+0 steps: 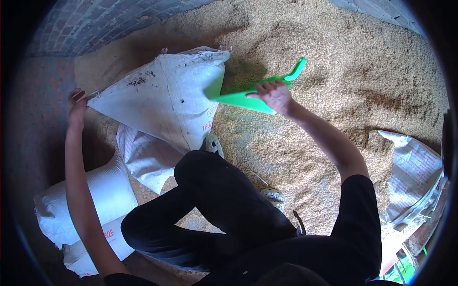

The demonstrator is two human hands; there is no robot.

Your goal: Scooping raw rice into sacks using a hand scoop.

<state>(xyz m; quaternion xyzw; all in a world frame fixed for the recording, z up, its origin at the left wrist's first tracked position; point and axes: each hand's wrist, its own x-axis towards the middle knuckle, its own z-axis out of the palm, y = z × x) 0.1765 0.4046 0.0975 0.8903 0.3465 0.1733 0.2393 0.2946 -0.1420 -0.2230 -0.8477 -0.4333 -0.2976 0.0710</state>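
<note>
My left hand (77, 103) grips the left corner of a white woven sack (157, 96), which is stretched out before me and bears red writing and dark stains. In my right hand (273, 93) is a green plastic dustpan (247, 102), held by its body, with its handle pointing away to the upper right. The front edge of the dustpan touches or nearly touches the right side of the sack. Loose grain or husks (322, 53) lie in a wide heap under and beyond both. What the sack holds is hidden.
Filled white sacks (107, 189) lie at the lower left, beside a crumpled sack (146, 157). Brick walls (89, 25) border the heap. Another printed sack sheet (411, 175) stands at the right. My shoes (214, 146) rest on the grain.
</note>
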